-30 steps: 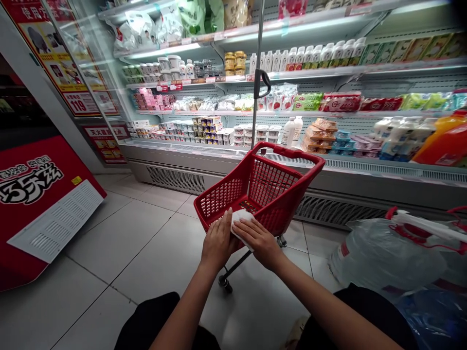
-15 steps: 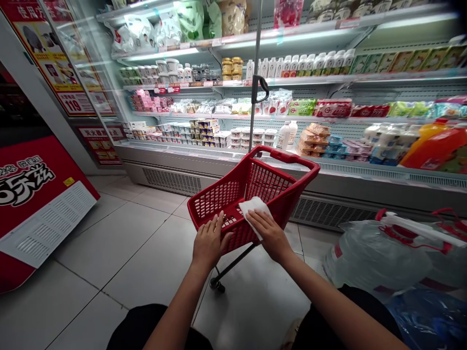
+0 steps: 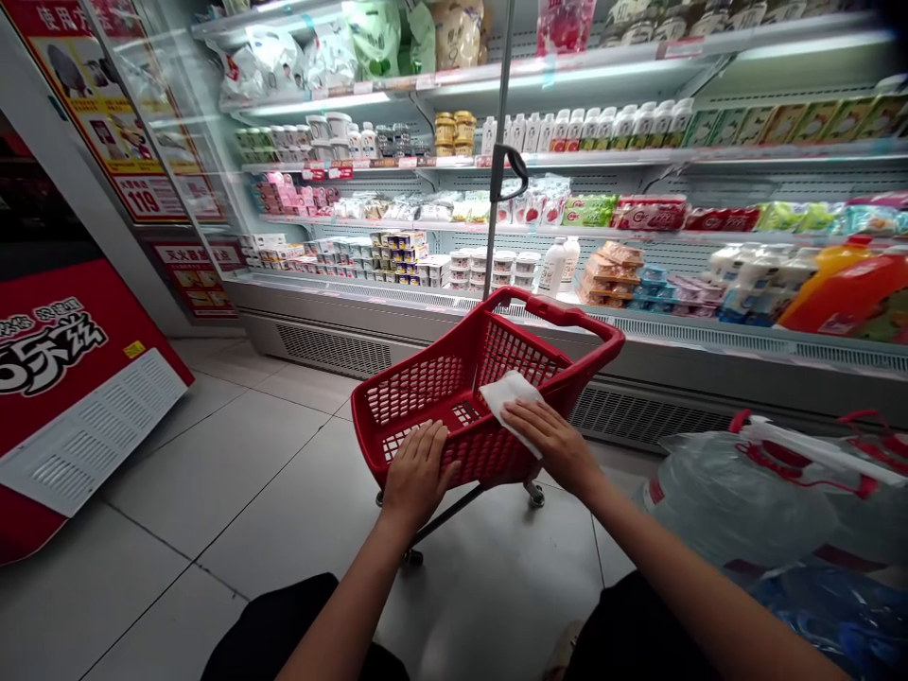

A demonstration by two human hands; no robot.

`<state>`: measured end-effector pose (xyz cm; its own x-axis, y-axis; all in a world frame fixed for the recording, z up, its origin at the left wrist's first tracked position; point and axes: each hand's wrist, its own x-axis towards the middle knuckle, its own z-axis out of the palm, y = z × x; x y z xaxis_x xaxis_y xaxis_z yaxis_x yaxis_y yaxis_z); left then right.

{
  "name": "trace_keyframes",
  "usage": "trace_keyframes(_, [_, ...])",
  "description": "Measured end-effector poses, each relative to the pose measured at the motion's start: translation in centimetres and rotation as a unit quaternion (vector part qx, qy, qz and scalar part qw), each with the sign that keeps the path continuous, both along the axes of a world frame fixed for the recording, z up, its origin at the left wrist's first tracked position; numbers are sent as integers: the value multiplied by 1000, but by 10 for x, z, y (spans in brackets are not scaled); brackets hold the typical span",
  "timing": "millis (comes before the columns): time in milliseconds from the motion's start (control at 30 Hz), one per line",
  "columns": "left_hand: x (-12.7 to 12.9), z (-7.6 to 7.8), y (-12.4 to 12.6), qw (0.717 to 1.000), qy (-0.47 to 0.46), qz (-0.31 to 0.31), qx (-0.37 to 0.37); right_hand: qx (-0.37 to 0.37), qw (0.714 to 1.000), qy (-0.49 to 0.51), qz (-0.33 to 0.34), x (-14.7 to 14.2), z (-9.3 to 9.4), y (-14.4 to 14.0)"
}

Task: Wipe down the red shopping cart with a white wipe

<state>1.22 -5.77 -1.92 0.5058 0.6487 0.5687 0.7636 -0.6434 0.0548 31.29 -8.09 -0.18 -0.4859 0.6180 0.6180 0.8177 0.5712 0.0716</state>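
1 red shopping basket on wheels (image 3: 454,397), 1 white cloth (image 3: 512,399), 2 hands: left hand (image 3: 418,473) & right hand (image 3: 553,443). 1 red floor cabinet (image 3: 63,378), 2 orange juice bottles (image 3: 844,288), 2 yellow-lid jars (image 3: 455,132). Chiller shelf tiers w/ goods: 4.

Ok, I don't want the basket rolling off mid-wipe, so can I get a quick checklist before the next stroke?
1. Left hand steadying the red basket at its near rim: ok.
2. White cloth flat under the right hand on the rim: ok.
3. Basket upright on its wheels: ok.
4. Wheels locked: cannot tell.
5. Floor around the basket free of obstacles on the left: ok.
6. Bagged goods crowd the right side: not ok.
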Motion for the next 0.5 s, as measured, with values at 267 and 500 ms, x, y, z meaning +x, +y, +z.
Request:
trace_keyframes(267, [-3,-3,0,1000,6,3,10,-7,999,25,-43,-12,7,13])
trace_keyframes(500, [-7,-3,1,1000,6,-3,0,11,1000,-8,-21,-2,-5,11])
